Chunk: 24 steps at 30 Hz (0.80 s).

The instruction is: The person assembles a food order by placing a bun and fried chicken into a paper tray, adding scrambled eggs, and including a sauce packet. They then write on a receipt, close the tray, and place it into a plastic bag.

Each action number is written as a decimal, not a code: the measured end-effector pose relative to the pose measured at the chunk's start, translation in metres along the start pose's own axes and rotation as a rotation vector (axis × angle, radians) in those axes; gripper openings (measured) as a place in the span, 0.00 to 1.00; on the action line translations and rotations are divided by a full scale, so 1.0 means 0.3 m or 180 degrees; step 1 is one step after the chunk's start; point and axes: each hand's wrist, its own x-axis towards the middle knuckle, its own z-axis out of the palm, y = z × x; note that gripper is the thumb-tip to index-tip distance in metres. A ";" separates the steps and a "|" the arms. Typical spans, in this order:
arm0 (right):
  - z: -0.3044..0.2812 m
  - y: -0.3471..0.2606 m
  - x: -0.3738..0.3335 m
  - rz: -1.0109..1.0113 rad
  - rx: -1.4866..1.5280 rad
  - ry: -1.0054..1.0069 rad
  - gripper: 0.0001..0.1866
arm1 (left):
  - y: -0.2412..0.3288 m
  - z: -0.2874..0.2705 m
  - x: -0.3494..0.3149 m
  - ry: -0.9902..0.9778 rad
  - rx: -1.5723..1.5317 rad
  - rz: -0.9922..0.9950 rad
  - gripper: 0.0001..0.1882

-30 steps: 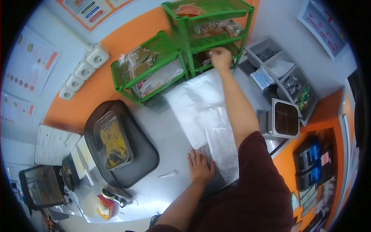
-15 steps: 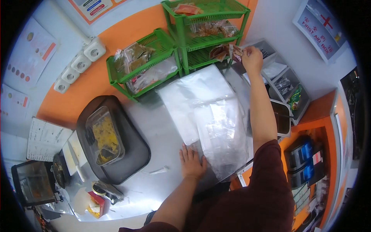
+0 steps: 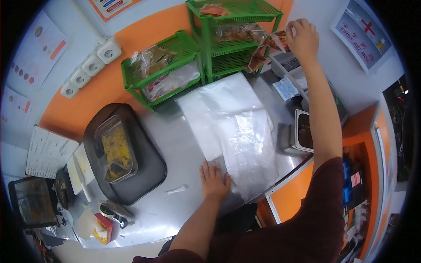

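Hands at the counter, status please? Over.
Right hand: raised, pinching crinkled red-brown plastic packaging. Left hand: palm down on silver metal counter. Tiered green plastic rack close beside packaging.

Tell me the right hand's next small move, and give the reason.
Probably lower the right hand toward the clear plastic sheets on the steel table: it holds brownish packets up beside the green rack, their lower end dangling near its bottom tier, while the left hand rests near the sheets' edge.

Bright, glare on tabletop [image 3: 151, 229], edges bent
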 end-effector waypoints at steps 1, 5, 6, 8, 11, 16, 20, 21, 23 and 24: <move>-0.033 0.005 0.033 -0.0016 -0.0003 0.0003 0.06 | 0.000 -0.002 0.002 -0.0002 0.0011 -0.0009 0.36; -0.168 0.001 0.132 -0.0121 0.0058 0.0160 0.10 | -0.005 0.019 0.002 0.0107 0.0026 0.0004 0.36; -0.195 0.019 0.154 0.0059 0.0132 0.0016 0.12 | -0.002 0.023 0.006 0.0169 0.0016 0.0040 0.36; -0.245 0.023 0.198 0.0100 0.0144 0.0092 0.10 | -0.002 0.023 0.006 0.0120 0.0015 0.0008 0.36; -0.331 0.040 0.263 -0.0194 -0.0032 0.0563 0.03 | -0.010 0.019 0.002 0.0154 0.0152 -0.0017 0.36; -0.559 0.093 0.387 -0.0424 -0.0473 0.0512 0.04 | -0.011 0.039 -0.002 0.0324 0.0036 0.0097 0.36; -0.775 0.066 0.423 -0.0465 -0.0628 0.0390 0.05 | -0.014 0.062 0.005 0.0491 -0.0008 0.0074 0.36; -0.835 0.071 0.427 -0.0552 -0.0777 0.0285 0.06 | -0.010 0.078 0.005 0.0540 -0.0066 0.0091 0.36; -0.986 0.068 0.430 -0.0603 -0.0929 0.0055 0.06 | -0.010 0.115 0.010 0.0730 -0.0146 0.0162 0.35; -1.061 0.058 0.439 -0.0637 -0.0966 -0.0043 0.06 | -0.008 0.119 0.007 0.0836 -0.0194 0.0152 0.35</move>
